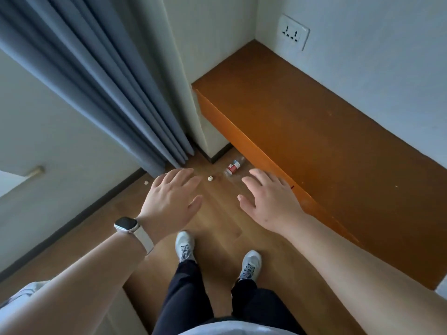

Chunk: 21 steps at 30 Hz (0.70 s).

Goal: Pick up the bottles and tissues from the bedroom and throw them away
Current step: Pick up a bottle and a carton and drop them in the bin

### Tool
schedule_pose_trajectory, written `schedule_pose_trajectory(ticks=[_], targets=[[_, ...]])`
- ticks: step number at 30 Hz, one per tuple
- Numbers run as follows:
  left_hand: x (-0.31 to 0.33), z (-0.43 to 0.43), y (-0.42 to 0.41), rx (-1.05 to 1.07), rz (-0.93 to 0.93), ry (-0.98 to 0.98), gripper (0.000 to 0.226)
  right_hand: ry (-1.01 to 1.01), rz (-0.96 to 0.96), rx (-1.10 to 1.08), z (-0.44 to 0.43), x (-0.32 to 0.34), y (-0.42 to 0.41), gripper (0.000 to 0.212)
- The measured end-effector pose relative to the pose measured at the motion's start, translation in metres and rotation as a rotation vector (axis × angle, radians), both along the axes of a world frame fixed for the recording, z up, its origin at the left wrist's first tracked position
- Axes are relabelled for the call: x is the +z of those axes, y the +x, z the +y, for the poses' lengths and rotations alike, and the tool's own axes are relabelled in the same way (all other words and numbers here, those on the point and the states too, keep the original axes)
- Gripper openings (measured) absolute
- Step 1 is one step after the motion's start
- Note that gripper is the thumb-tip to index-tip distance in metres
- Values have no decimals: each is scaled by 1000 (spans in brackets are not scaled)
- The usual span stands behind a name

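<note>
Clear bottle (233, 167) (red label), sideways

A home bedroom corner — curtain (101, 88), wall socket (294, 32), wooden floor (217, 213).

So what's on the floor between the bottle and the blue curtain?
In the head view, one small crumpled tissue lies on the wooden floor between the bottle and the curtain.

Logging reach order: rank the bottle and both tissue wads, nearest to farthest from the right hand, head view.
From the right hand:
1. bottle, just ahead, rightmost
2. centre tissue, left of the bottle
3. left tissue, far left
</note>
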<state>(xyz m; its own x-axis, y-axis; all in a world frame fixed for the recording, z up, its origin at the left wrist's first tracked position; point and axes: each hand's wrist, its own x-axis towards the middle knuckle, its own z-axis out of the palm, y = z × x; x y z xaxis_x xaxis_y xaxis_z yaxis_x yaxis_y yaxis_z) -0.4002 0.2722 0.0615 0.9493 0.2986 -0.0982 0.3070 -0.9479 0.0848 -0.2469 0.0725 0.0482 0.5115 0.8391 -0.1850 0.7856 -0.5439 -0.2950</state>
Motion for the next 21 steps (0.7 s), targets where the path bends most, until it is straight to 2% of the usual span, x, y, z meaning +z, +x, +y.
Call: schedule_pose_trajectory(ticks=[5,11,14,21], targets=[[-43,35,45,-93,-13,-43,50,-28,18,-37,26,-35,14,52],[-139,77,86,-235,-104,-108,45,-76,24,-116,66,-115,27,54],[-209,101,99,-289,-127,-111,42,-87,36,-158,80,-178,34,55],[-413,134,144,-498,7,22,48,-109,30,-236,88,-380,64,52]])
